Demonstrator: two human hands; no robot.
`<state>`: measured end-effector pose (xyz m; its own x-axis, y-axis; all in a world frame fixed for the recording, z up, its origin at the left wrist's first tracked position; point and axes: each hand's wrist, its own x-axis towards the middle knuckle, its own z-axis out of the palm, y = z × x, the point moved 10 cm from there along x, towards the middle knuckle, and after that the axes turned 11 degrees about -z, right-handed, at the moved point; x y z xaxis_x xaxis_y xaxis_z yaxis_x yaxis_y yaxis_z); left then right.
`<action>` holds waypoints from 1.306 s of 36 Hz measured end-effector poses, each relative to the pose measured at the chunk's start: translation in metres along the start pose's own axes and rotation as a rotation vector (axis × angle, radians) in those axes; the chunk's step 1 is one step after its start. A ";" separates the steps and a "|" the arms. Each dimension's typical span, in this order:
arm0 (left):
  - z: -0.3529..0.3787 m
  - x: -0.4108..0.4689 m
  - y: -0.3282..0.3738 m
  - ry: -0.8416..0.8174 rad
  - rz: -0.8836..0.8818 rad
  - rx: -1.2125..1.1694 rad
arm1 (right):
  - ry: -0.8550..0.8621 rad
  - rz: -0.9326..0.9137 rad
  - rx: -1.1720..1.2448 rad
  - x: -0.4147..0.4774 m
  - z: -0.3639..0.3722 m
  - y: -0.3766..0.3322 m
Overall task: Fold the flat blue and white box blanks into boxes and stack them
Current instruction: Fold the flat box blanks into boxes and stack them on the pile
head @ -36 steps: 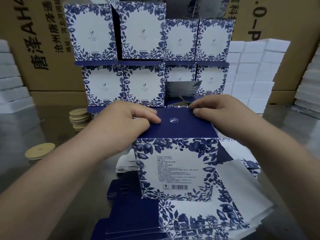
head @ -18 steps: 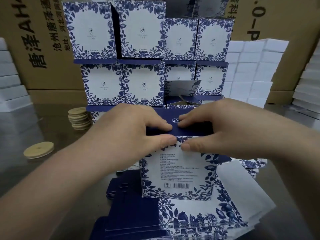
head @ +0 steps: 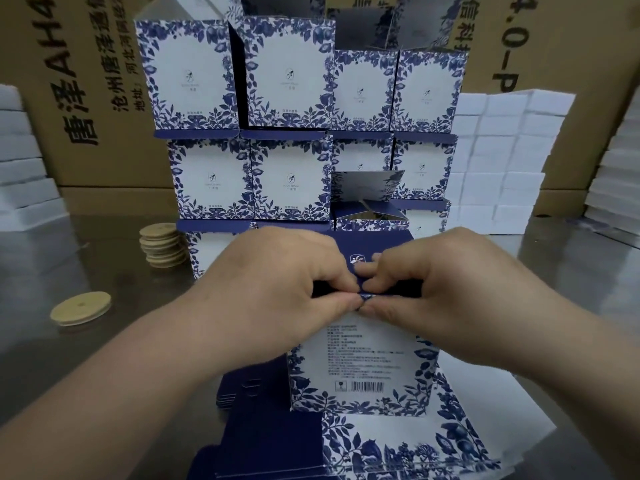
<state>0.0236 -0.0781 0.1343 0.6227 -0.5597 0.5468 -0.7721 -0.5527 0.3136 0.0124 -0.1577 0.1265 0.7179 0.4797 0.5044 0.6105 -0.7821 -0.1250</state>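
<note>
- Reflecting the room dimly, a grey metal tabletop (head: pixel 86 368) runs across the whole view, with brown shipping cartons (head: pixel 69 98) printed in black characters forming the back wall.
- At far left, stacked white trays (head: pixel 20 174) are cut off by the frame edge; near them lie a lone wooden disc (head: pixel 80 307) and a short stack of wooden discs (head: pixel 162 245).
- The left hand (head: pixel 273 292) pinches the front edge of the dark blue lid with thumb below and fingers curled on top.
- Between both hands stands the box being folded (head: pixel 360 372), upright on a pile of flat blue and white blanks (head: pixel 398 445); its printed label and barcode face the camera, though the text is too small to read.
- Behind it rises the wall of finished boxes (head: pixel 249 181), its bottom row mostly hidden by the hands and its top row cropped.
- The right hand (head: pixel 446 292) mirrors the grip, fingertips touching the left's at the lid's middle.
- At right, white foam blocks (head: pixel 502 161) are stacked; further trays are cut off.
</note>
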 end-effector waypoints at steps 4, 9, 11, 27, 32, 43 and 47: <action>0.003 -0.001 0.009 -0.016 0.095 0.078 | 0.036 -0.092 -0.021 -0.004 0.001 -0.007; -0.001 0.005 -0.005 -0.066 -0.024 -0.054 | 0.036 -0.041 0.169 0.001 0.001 0.002; -0.002 0.006 -0.011 -0.120 -0.070 -0.105 | -0.017 -0.036 0.221 0.002 0.002 0.007; -0.011 0.001 -0.008 -0.060 0.095 0.175 | -0.007 -0.168 -0.164 -0.010 -0.022 0.002; -0.010 -0.001 -0.005 -0.051 0.115 0.190 | 0.027 -0.208 -0.117 -0.011 -0.022 0.004; -0.018 0.004 -0.018 -0.073 0.004 -0.021 | 0.513 0.357 0.434 -0.024 -0.021 0.110; -0.018 0.005 -0.019 -0.085 0.006 -0.044 | 0.344 0.478 0.830 -0.019 0.030 0.118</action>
<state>0.0390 -0.0590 0.1448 0.6253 -0.6140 0.4818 -0.7794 -0.5226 0.3456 0.0807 -0.2470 0.0763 0.8922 -0.0537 0.4485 0.4184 -0.2759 -0.8654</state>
